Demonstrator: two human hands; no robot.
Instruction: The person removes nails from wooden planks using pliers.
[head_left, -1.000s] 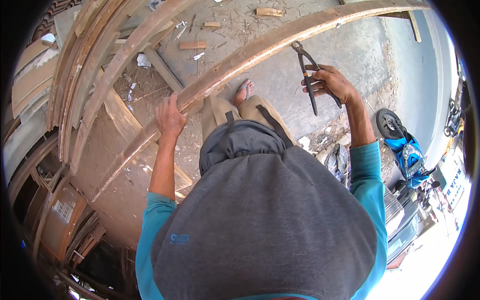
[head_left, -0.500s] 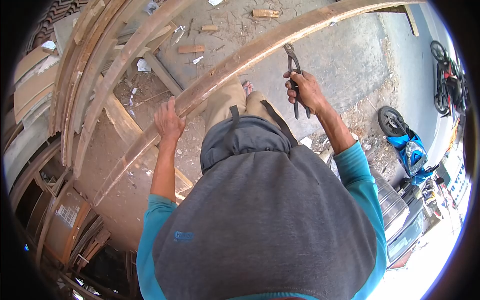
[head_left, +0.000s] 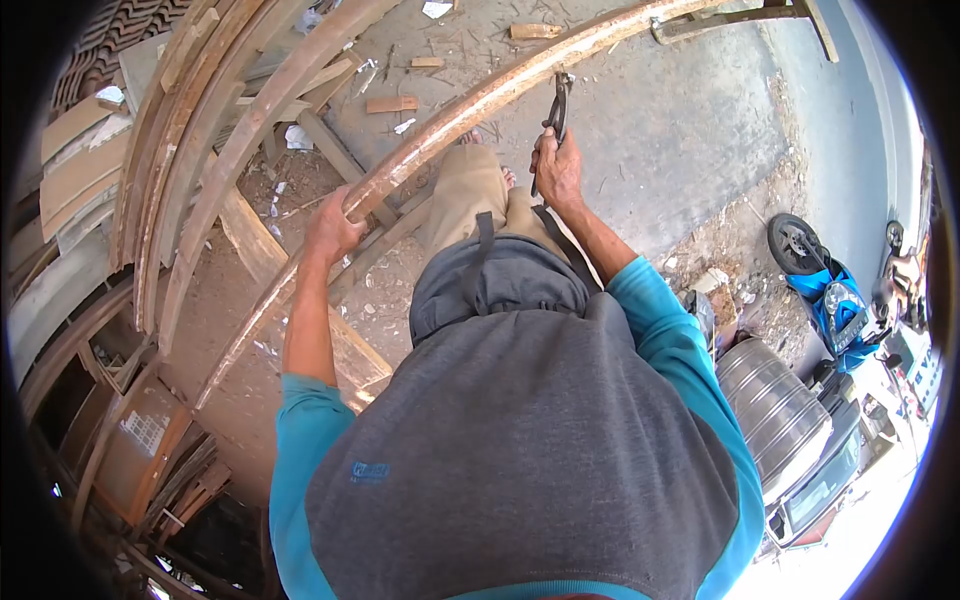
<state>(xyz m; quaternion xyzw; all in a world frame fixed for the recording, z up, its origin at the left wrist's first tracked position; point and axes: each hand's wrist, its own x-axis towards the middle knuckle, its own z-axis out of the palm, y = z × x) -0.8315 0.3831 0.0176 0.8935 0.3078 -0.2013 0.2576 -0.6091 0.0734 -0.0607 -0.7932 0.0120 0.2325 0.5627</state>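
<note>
A long curved wooden beam sweeps diagonally from the lower left to the upper right, with a pale, scraped strip along its edge. My left hand is closed around its lower-left part. My right hand grips a pair of dark metal pincers by the handles, which are drawn close together. The pincers' jaws are at the beam's near edge, right of my legs; whether they bite on anything is too small to tell.
More curved beams are stacked at the left. Small wood blocks, paper scraps and thin debris litter the ground ahead. A wooden support stands at the upper right. A blue motorcycle and a ribbed metal drum are on the right.
My right hand has moved left with the pincers, and their handles have come closer together. The beam has rolled, showing more of its pale edge. My left hand stays around it.
</note>
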